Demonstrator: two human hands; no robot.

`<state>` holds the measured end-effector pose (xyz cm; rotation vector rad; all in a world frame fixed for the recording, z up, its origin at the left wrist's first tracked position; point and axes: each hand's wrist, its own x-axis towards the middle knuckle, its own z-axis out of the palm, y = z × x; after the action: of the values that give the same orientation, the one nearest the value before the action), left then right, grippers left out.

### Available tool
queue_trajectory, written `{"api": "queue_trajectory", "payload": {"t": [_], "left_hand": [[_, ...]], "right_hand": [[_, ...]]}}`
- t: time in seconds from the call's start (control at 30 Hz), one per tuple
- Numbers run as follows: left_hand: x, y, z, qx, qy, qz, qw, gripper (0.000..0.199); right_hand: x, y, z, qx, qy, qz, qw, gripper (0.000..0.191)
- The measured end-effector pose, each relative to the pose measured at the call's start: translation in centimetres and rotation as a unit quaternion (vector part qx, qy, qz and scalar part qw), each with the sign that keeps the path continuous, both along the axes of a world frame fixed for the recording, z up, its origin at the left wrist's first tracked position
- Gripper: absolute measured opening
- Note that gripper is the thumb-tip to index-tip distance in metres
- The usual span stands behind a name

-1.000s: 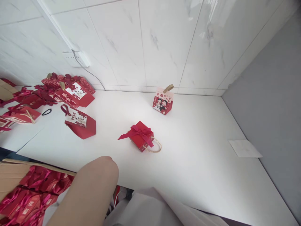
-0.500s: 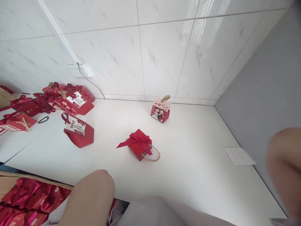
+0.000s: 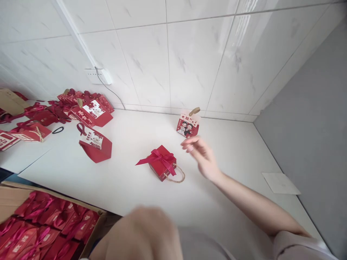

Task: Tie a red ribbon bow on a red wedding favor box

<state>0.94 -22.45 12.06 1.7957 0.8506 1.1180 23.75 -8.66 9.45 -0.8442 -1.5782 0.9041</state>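
Note:
A small red gift box (image 3: 156,170) with a magenta ribbon bow and a twisted cord handle stands on the white table. My right hand (image 3: 204,159) hovers to the right of it, fingers loosely bent towards the thumb, with nothing visible in them. Just behind those fingers is a small red box with a cartoon couple (image 3: 185,127) and a tan loop on top. My left hand (image 3: 146,231) is smeared by motion at the bottom edge, nearest the table's front; its fingers cannot be made out.
Red boxes with white labels (image 3: 97,153) stand at the left, other red boxes clustered behind. A carton (image 3: 92,240) at the lower left holds several ribboned red boxes. A black loop (image 3: 58,130), a white sheet (image 3: 280,183), and a wall socket (image 3: 97,76) with a cable are also there.
My right hand has come in from the right edge to beside the bow-tied box. My left arm has shifted right along the bottom. The view has tilted slightly, showing more of the carton.

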Motion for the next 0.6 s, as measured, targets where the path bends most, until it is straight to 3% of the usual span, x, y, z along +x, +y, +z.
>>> {"api": "queue_trajectory", "payload": {"t": [0.07,0.13,0.23,0.33,0.4,0.47,0.6], "left_hand": [[0.5,4.0,-1.2,0.020,-0.010,0.052,0.998,0.032],[0.8,7.4,-2.9,0.070,0.015,0.232,0.970,0.037],[0.3,10.2,-5.9,-0.017,0.049,0.378,0.924,0.038],[-1.0,10.9,-8.0,-0.114,0.032,0.441,0.890,0.039],[-1.7,10.7,-8.1,-0.153,0.034,0.426,0.891,0.040],[-2.0,10.3,-7.5,-0.179,0.035,0.372,0.910,0.041],[-2.6,9.3,-5.5,-0.268,0.044,0.182,0.945,0.055]], "right_hand": [[-1.7,-0.2,-2.5,-0.051,0.029,0.041,0.997,0.023],[-3.1,-0.3,-4.8,-0.101,0.046,0.043,0.993,0.029],[-4.3,0.0,-6.8,-0.197,0.100,0.059,0.974,0.033],[-4.5,1.0,-6.7,-0.249,0.114,0.075,0.959,0.033],[-4.0,1.9,-5.9,-0.247,0.089,0.098,0.960,0.035],[-3.1,2.9,-4.6,-0.238,0.040,0.139,0.960,0.039],[-1.1,4.3,-2.0,-0.227,-0.098,0.197,0.949,0.041]]}}
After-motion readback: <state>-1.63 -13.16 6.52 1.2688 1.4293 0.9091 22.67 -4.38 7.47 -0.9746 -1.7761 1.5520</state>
